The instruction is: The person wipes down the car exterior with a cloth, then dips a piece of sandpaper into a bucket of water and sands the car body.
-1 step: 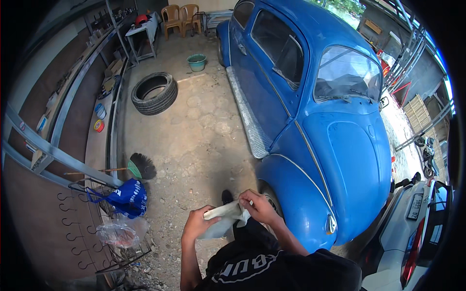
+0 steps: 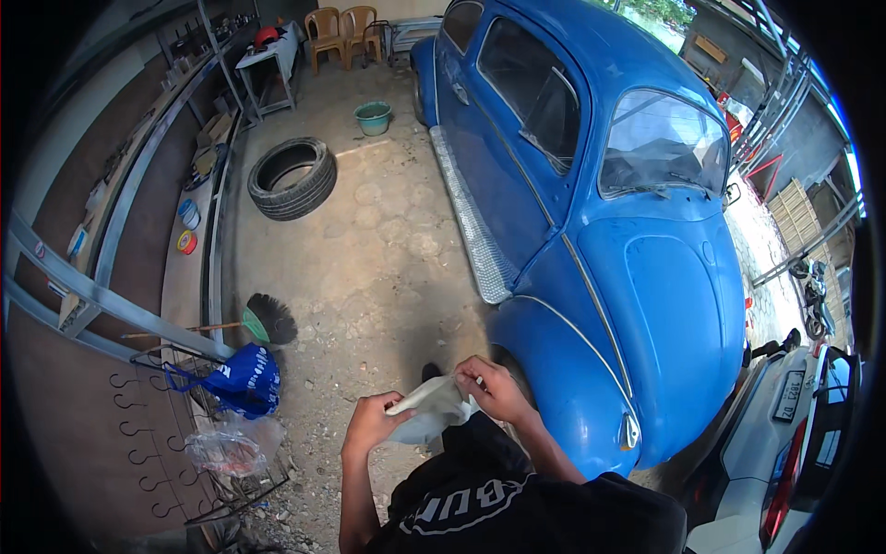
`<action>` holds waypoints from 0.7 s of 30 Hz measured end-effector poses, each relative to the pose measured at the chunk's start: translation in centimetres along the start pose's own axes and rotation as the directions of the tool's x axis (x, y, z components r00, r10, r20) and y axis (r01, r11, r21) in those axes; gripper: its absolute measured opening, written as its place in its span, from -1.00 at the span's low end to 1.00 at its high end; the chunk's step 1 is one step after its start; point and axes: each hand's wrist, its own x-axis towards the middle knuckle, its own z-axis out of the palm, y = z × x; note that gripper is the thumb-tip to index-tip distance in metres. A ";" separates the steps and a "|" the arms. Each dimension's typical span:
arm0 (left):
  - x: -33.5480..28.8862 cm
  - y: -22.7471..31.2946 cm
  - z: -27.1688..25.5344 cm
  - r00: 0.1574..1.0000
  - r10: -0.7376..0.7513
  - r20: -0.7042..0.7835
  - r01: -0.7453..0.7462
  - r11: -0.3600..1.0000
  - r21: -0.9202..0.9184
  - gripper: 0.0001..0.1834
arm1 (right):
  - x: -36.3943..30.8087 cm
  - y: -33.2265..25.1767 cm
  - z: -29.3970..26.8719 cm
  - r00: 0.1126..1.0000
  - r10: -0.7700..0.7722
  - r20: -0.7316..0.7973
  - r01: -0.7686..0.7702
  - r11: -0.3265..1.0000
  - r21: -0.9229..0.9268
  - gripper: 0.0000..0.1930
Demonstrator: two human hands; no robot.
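Both my left hand (image 2: pixel 373 423) and my right hand (image 2: pixel 496 390) hold a pale, thin, cloth-like sheet (image 2: pixel 429 412) at the lower centre of the frame: left thumb and fingers clamp its left edge, right fingertips pinch its upper right edge, probably so the limp stuff stays stretched between them. Just beyond my right hand, a glossy, rounded blue car (image 2: pixel 646 314) fills much of the right half. At lower left sits a blue carrier bag with white print (image 2: pixel 247 380); just above it, a dark-bristled broom with a green collar (image 2: pixel 269 319). Towards upper left, a black rubber tyre (image 2: pixel 309 198) lies flat, likely so it cannot roll. Past it stands a round green plastic basin (image 2: pixel 373 123), then, at the top edge, two tan plastic chairs (image 2: pixel 358 23), seemingly kept out of the way.
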 end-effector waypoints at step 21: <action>44.1 0.3 -16.8 0.928 0.342 -0.146 -0.358 0.928 -0.105 -0.87 | 38.1 9.1 -8.5 0.756 0.627 -0.189 -0.559 0.768 0.312 -0.79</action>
